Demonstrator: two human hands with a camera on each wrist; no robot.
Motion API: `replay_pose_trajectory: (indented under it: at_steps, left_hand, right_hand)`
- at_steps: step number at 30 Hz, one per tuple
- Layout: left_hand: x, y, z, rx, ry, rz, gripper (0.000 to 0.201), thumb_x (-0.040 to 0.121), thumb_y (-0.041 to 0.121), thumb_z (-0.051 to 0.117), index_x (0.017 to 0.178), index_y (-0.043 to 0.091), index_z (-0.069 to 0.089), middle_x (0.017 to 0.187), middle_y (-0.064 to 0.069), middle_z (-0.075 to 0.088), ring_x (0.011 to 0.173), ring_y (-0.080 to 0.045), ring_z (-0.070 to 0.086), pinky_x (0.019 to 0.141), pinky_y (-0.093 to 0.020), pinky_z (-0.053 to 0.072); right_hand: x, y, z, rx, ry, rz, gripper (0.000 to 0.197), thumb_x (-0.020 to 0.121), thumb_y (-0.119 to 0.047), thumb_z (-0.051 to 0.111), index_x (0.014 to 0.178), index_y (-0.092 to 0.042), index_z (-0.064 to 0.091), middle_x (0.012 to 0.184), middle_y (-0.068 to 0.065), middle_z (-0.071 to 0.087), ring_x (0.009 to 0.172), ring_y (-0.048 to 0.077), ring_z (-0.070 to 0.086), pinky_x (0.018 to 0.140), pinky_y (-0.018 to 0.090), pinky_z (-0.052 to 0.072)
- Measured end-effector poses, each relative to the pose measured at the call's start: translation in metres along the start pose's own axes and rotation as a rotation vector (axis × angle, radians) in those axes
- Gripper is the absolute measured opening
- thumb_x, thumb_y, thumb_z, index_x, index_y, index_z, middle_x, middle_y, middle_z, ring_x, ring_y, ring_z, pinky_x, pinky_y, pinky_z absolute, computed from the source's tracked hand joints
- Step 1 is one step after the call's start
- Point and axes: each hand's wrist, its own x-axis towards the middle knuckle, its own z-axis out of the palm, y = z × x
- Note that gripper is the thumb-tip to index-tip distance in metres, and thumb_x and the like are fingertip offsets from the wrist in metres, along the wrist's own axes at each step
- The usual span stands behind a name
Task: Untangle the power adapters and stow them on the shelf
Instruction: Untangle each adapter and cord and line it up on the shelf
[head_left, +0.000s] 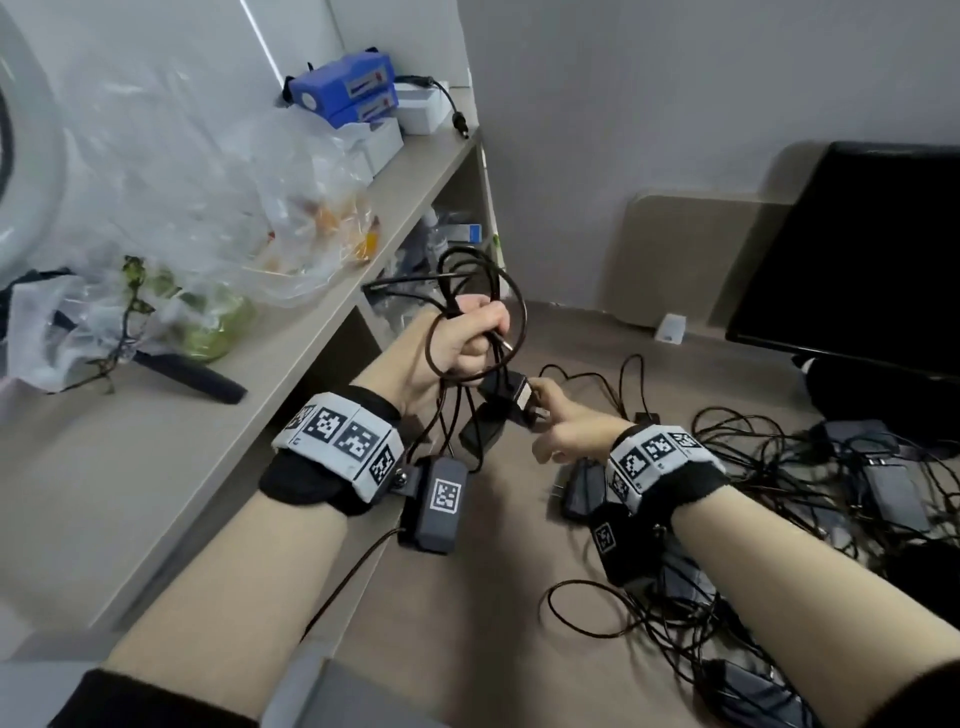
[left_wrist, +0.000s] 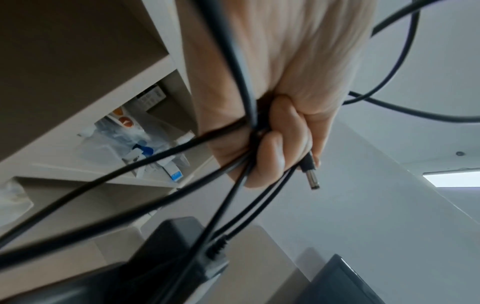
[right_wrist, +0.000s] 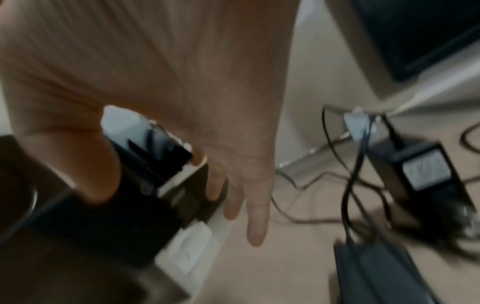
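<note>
The left hand (head_left: 460, 340) is fisted round a bundle of looped black cable (head_left: 480, 280), with a barrel plug (left_wrist: 310, 174) poking out past the fingers. The right hand (head_left: 558, 428) pinches an adapter brick (head_left: 506, 392) between thumb and forefinger just below that fist, its other fingers loose; the right wrist view is blurred, so the grip reads best from the head camera. A second brick (head_left: 480, 431) hangs from the same bundle underneath.

This looks like the untangling step: one adapter is being worked free of the cords held up by the left hand. The next move likely calls for drawing the brick out through the loops while the left hand keeps the coil gathered, then carrying the pair to the shelf (head_left: 291, 332) just to the left.

On the floor (head_left: 467, 597) to the right lies the remaining tangle of adapters (head_left: 810, 499), well short of sorted. The shelf top carries plastic bags (head_left: 218, 208), blue boxes (head_left: 345, 85) and a plant sprig (head_left: 130, 306), so free space is limited. A dark monitor (head_left: 857, 260) stands at the far right.
</note>
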Motion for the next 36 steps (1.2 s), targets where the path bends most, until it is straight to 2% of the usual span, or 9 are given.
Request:
replay_pose_trajectory:
  at_steps: [4,7,11,14,18,21,25,31,36]
  left_hand:
    - [0.005,0.005,-0.003,-0.013,0.067,0.012,0.030,0.099,0.012,0.038,0.071,0.013,0.047,0.038,0.016,0.026,0.032,0.000,0.018,0.051,-0.030,0.006]
    - [0.010,0.005,-0.003,-0.048,0.080,0.019,0.026,0.097,0.014,0.040,0.073,0.011,0.047,0.037,0.015,0.028,0.032,0.000,0.020,0.046,-0.023,0.010]
    - [0.020,0.001,0.000,-0.008,0.171,0.027,0.019,0.087,0.022,0.047,0.070,0.013,0.047,0.039,0.015,0.029,0.032,0.001,0.020,0.048,-0.027,0.007]
    - [0.029,-0.007,-0.002,0.007,0.275,0.035,0.022,0.091,0.021,0.047,0.070,0.014,0.047,0.042,0.014,0.029,0.032,0.000,0.020,0.047,-0.022,0.011]
    - [0.038,-0.019,-0.001,-0.008,0.341,0.040,0.021,0.094,0.019,0.046,0.074,0.012,0.047,0.040,0.013,0.030,0.032,0.001,0.020,0.048,-0.022,0.011]
    - [0.042,-0.022,0.004,-0.005,0.320,0.043,0.018,0.089,0.021,0.048,0.075,0.011,0.047,0.041,0.013,0.030,0.031,0.001,0.020,0.043,-0.013,0.016]
    - [0.044,-0.021,0.007,0.023,0.326,0.006,0.026,0.098,0.017,0.043,0.074,0.012,0.049,0.039,0.014,0.029,0.032,0.001,0.020,0.047,-0.019,0.013]
    - [0.042,-0.019,0.018,-0.034,0.292,-0.079,0.027,0.100,0.015,0.040,0.076,0.008,0.049,0.034,0.012,0.027,0.029,0.000,0.019,0.039,-0.011,0.020]
    - [0.035,-0.028,0.023,-0.007,0.251,-0.155,0.032,0.100,0.015,0.039,0.070,0.010,0.049,0.034,0.012,0.026,0.027,0.000,0.019,0.037,-0.011,0.021]
  right_hand:
    - [0.020,0.018,0.015,0.197,-0.023,-0.064,0.094,0.072,0.004,0.073,0.137,-0.039,0.021,0.140,-0.004,0.037,0.118,0.029,0.057,0.067,0.034,0.054]
    - [0.031,0.027,0.013,0.485,-0.080,-0.026,0.082,0.069,0.008,0.071,0.130,-0.035,0.037,0.131,-0.001,0.053,0.113,0.025,0.061,0.082,0.044,0.056]
    - [0.036,0.033,-0.002,0.686,-0.219,-0.018,0.051,0.066,0.005,0.065,0.111,-0.019,0.058,0.102,0.003,0.069,0.093,0.022,0.067,0.075,0.041,0.059]
    - [0.039,0.036,-0.006,0.650,-0.131,-0.015,0.040,0.076,0.013,0.063,0.106,-0.014,0.059,0.103,0.010,0.065,0.091,0.027,0.065,0.072,0.039,0.059]
    - [0.036,0.047,-0.008,0.664,0.054,-0.025,0.058,0.075,0.014,0.066,0.119,-0.020,0.050,0.109,0.010,0.053,0.088,0.022,0.062,0.067,0.040,0.059]
    - [0.036,0.055,-0.010,0.635,0.130,-0.080,0.086,0.075,0.018,0.064,0.143,-0.023,0.029,0.094,0.002,0.054,0.084,0.018,0.059,0.079,0.051,0.054]
    - [0.037,0.055,-0.009,0.514,0.186,-0.154,0.099,0.071,0.020,0.065,0.149,-0.021,0.019,0.086,0.000,0.049,0.075,0.015,0.054,0.086,0.052,0.050]
    - [0.032,0.055,-0.008,0.296,0.203,-0.218,0.099,0.067,0.008,0.074,0.146,-0.029,0.028,0.122,0.001,0.044,0.089,0.022,0.061,0.086,0.038,0.054]
    - [0.034,0.060,-0.011,0.212,0.168,-0.253,0.089,0.053,-0.009,0.076,0.130,-0.042,0.044,0.136,-0.002,0.044,0.114,0.024,0.059,0.097,0.043,0.050]
